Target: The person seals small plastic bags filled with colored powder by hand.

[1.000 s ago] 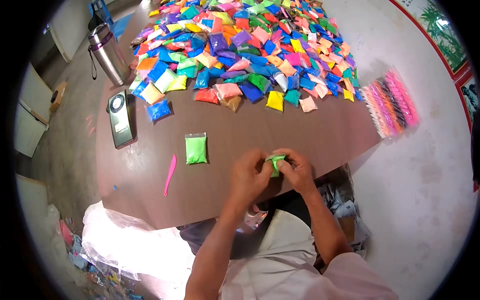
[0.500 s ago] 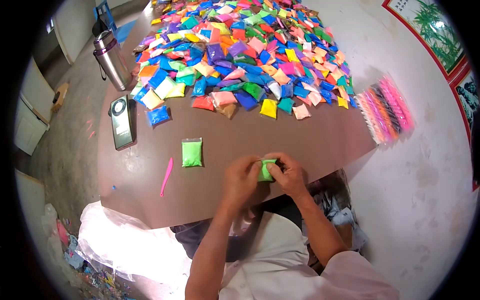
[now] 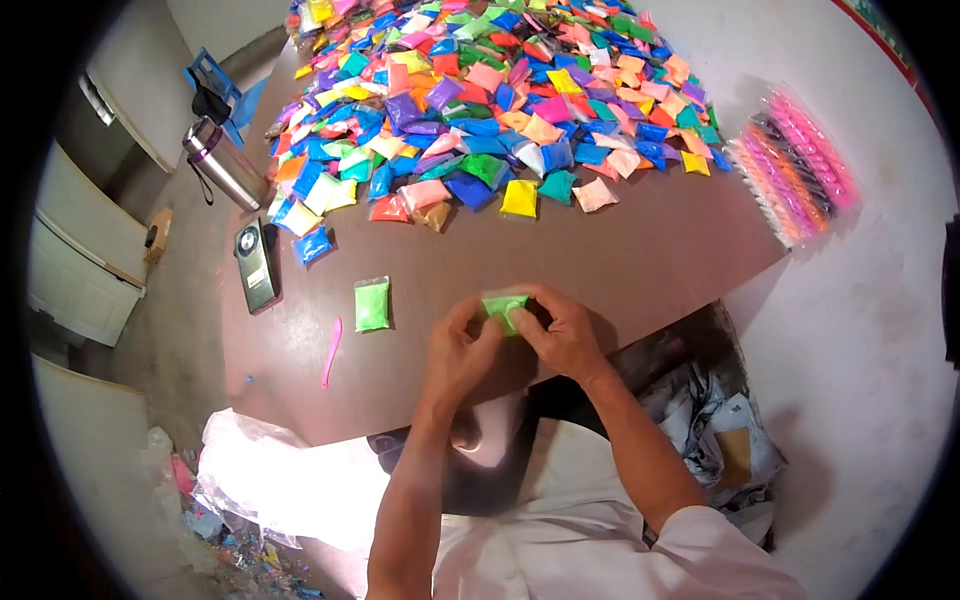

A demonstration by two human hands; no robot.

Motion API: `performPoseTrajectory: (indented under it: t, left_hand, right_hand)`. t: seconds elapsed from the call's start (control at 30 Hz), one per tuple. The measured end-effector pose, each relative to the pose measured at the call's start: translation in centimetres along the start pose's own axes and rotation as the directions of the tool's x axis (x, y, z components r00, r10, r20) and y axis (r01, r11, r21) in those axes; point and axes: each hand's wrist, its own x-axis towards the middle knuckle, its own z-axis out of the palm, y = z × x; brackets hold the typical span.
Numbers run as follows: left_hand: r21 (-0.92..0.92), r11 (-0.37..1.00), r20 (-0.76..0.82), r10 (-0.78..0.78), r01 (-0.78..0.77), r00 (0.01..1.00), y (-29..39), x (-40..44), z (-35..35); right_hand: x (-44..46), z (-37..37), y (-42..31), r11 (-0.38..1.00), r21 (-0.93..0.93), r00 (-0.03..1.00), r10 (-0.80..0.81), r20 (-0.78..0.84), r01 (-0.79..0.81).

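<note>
Between my two hands is a light green packet [image 3: 503, 306], held over the near part of the brown table [image 3: 430, 262]. My left hand [image 3: 462, 345] grips its left side, and my right hand [image 3: 555, 328] has thumb and fingers closed on its right side. Both thumbs press on the packet's face. A second light green packet [image 3: 372, 304] lies flat to the left of my hands. Left of that lies a pink plastic tool [image 3: 332, 352], like a small knife.
A large heap of colourful packets [image 3: 500, 110] covers the far table. At the left edge are a steel flask [image 3: 225, 165] and a dark phone-like device [image 3: 257, 265]. Bagged pink, orange and black pieces [image 3: 795, 170] lie at the right edge. A bin of crumpled wrappers [image 3: 715, 430] stands below right.
The view has shifted a little. Both hands still hold the green packet, whose top edge now shows more above the thumbs. The other packet and pink tool stay in place on the table.
</note>
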Motion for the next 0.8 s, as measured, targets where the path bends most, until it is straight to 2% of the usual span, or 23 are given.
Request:
performPoseTrajectory:
  t: [0.07,0.2,0.27,0.37,0.53,0.6,0.67,0.7,0.77,0.8]
  left_hand:
    - [-0.055,0.998,-0.018,-0.014,0.013,1.000,0.2,0.0,0.1]
    - [-0.037,0.999,-0.022,-0.019,0.018,1.000,0.5,0.1,0.1]
    - [0.090,0.996,0.027,0.007,-0.009,1.000,1.2,0.1,-0.2]
    - [0.137,0.990,0.076,0.034,-0.045,0.996,0.7,0.0,-0.1]
    - [0.111,0.994,0.024,0.011,-0.013,1.000,1.3,-0.1,0.3]
    - [0.123,0.992,0.019,-0.020,0.017,1.000,1.6,0.0,0.3]
    - [-0.016,0.999,-0.014,-0.035,0.035,0.999,1.1,0.1,0.4]
    - [-0.016,0.999,-0.014,-0.035,0.035,0.999,0.8,0.2,0.4]
    - [-0.259,0.962,-0.034,-0.099,0.087,0.995,0.4,0.4,0.5]
    - [-0.257,0.962,-0.033,-0.100,0.088,0.994,0.3,0.4,0.4]
  right_hand:
    - [0.0,-0.3,-1.0,1.000,-0.025,1.000,-0.005,0.012,0.005]
    - [0.1,-0.2,-0.2,0.999,-0.040,0.999,-0.033,0.006,0.033]
    - [0.1,-0.4,0.0,1.000,-0.018,1.000,-0.017,0.007,0.017]
    - [0.0,-0.6,0.2,0.999,0.030,1.000,0.023,0.004,-0.023]
    - [0.2,-0.5,0.2,0.996,0.072,0.999,0.048,-0.015,-0.047]
    - [0.5,-0.5,-0.4,0.999,0.042,1.000,-0.028,-0.001,0.028]
    - [0.5,-0.8,-1.9,0.999,-0.012,0.999,-0.034,0.026,0.034]
    - [0.5,-0.9,-2.5,0.997,-0.067,0.998,-0.038,0.054,0.042]
    - [0.4,-0.6,-1.9,0.995,-0.080,0.998,-0.050,0.044,0.053]
    - [0.4,-0.4,-1.5,0.994,-0.092,0.998,-0.059,0.032,0.062]
